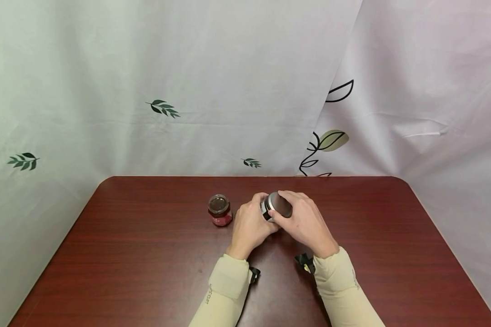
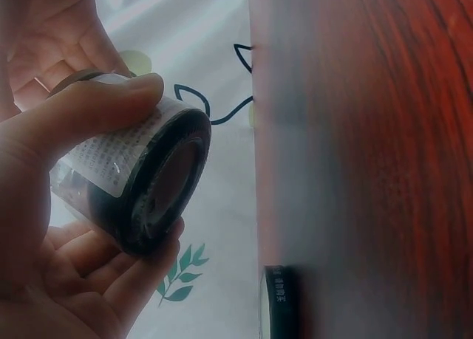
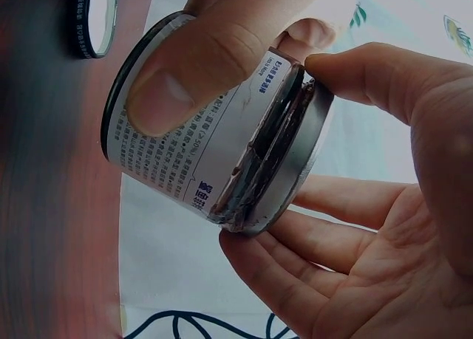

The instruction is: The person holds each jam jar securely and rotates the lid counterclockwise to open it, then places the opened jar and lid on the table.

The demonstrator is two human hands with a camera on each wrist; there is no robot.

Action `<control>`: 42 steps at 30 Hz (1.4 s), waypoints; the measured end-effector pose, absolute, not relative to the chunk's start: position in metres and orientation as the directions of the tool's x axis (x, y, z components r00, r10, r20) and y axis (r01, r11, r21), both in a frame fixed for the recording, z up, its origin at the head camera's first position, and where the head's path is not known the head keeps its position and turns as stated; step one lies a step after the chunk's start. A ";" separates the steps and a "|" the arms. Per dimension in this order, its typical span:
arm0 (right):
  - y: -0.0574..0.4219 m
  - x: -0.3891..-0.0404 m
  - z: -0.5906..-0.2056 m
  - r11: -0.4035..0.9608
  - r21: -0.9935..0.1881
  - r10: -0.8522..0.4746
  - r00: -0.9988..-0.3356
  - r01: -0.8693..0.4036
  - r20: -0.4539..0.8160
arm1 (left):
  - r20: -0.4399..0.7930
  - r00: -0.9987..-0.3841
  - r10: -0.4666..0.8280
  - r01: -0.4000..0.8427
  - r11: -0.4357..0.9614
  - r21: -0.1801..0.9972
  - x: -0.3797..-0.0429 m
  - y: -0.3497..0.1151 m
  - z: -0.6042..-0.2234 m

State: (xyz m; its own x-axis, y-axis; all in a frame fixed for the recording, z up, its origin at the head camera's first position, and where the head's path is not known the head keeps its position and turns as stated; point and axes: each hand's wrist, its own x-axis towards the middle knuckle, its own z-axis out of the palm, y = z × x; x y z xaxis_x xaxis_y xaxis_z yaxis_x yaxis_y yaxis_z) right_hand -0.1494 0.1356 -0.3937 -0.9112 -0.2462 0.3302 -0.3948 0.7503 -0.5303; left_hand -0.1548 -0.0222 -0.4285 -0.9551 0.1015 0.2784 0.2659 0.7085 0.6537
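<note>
My left hand (image 1: 251, 223) grips a glass jar (image 2: 114, 151) with a white printed label, its thumb across the label and its fingers around the far side. The jar is tilted above the table, its dark bottom turned toward the left wrist camera. At the other end, my right hand (image 1: 307, 222) holds the silver lid (image 3: 299, 165), thumb and fingertips at its rim. The lid sits on the jar's mouth, dark smears along the seam. Left of my left hand stands a small jar (image 1: 219, 210), with a glass rim, dark contents and a red lower part.
A round, dark-rimmed lid (image 3: 92, 21) with a pale inside lies on the table, mostly hidden behind my left hand in the head view. The reddish-brown wooden table (image 1: 147, 263) ends at a white curtain (image 1: 212, 68) with leaf prints.
</note>
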 end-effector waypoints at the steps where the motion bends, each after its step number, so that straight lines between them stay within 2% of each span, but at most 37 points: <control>1: 0.136 -0.149 -0.394 0.750 -0.530 -0.246 -0.911 -0.395 0.330 | 0.278 -0.955 0.102 0.266 0.708 0.654 -0.155 -0.022 -0.429; 42: 0.139 -0.151 -0.394 0.744 -0.528 -0.277 -0.908 -0.409 0.314 | 0.286 -0.952 0.105 0.273 0.710 0.649 -0.154 -0.022 -0.429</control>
State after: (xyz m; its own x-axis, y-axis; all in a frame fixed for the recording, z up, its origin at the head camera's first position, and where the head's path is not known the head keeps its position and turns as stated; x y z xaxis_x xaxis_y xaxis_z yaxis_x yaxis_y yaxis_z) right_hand -0.1508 0.1386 -0.3935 -0.9084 -0.2766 0.3136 -0.4090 0.7441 -0.5283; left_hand -0.1540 -0.0220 -0.4289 -0.9524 0.1051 0.2861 0.2733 0.7104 0.6486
